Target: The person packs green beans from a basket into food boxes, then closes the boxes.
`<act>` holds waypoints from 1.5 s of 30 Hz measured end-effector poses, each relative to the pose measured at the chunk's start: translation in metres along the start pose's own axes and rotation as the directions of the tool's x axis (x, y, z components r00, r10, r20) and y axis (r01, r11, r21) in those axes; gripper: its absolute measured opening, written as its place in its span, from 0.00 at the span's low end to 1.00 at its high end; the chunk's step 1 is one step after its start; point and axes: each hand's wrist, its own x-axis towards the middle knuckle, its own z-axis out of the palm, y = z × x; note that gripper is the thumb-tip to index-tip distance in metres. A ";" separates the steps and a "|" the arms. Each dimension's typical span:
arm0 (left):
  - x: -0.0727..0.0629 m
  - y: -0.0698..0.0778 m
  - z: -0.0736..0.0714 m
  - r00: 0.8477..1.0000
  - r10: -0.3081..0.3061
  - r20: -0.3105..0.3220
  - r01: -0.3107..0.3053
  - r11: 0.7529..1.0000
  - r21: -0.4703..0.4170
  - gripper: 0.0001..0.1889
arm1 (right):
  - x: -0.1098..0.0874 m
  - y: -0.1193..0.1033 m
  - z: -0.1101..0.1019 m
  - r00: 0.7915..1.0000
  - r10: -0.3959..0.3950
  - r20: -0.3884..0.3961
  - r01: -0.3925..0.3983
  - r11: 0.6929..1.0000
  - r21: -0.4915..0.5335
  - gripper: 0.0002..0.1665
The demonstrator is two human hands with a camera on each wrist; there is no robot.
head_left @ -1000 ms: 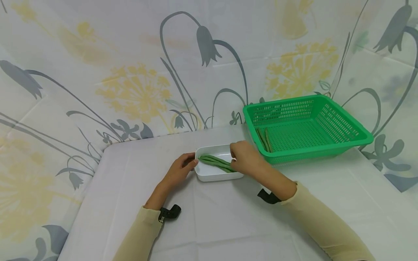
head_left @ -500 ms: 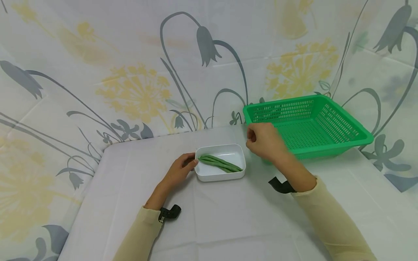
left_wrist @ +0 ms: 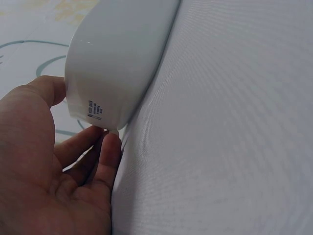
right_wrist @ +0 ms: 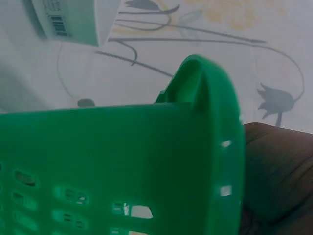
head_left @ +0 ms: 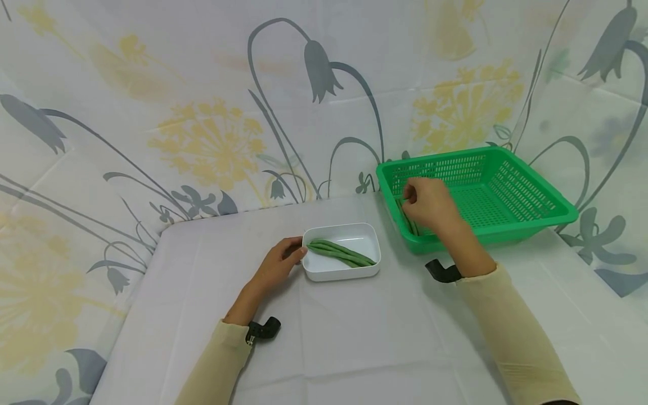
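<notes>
Printed fabric (head_left: 212, 67), white with grey bellflowers and yellow blossoms, rises behind your workspace. Slim green beans (head_left: 339, 252) lie bunched inside a glossy white rectangular dish (head_left: 361, 244), near the fingertips of your left hand (head_left: 278, 261), whose thumb and bent fingers grip its left end. More slender beans (head_left: 413, 227) lie along the left end of a green plastic lattice basket (head_left: 491, 233), just beside your right hand (head_left: 430, 205); its fingers are curled, but the tips are hidden, and you cannot tell from these views whether they pinch anything. Your left forearm, in a pale beige sleeve (head_left: 215, 360), slants up to the dish with the hand low, while your right arm reaches farther, the back of its hand uppermost over the basket. Both dish and basket stand on a table (head_left: 344, 326) covered in lightly creased white cloth, the basket near the fabric.
</notes>
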 end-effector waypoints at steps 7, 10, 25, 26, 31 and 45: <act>0.000 -0.001 -0.001 1.000 -0.008 -0.001 0.008 1.000 -0.002 0.26 | 0.010 0.022 0.006 0.999 0.030 0.024 -0.029 0.998 -0.054 0.07; 0.000 -0.001 -0.001 1.000 -0.013 0.002 0.013 1.000 -0.005 0.26 | 0.013 0.030 0.008 0.998 0.046 0.049 -0.042 0.996 -0.081 0.09; 0.000 0.000 -0.001 1.000 -0.003 0.006 0.003 1.000 0.006 0.27 | 0.022 0.042 0.016 0.928 0.162 0.334 -0.084 0.968 -0.236 0.18; 0.000 0.000 -0.001 1.000 -0.003 0.006 0.003 1.000 0.006 0.26 | 0.022 0.042 0.016 0.916 0.171 0.362 -0.083 0.966 -0.245 0.18; 0.000 0.001 -0.001 1.000 -0.019 0.004 0.019 1.000 0.001 0.26 | 0.022 0.042 0.017 0.863 0.201 0.464 -0.078 0.960 -0.270 0.18; -0.001 0.005 0.001 0.999 -0.041 0.003 0.041 0.999 -0.012 0.27 | 0.023 0.044 0.018 0.853 0.194 0.485 -0.074 0.964 -0.256 0.05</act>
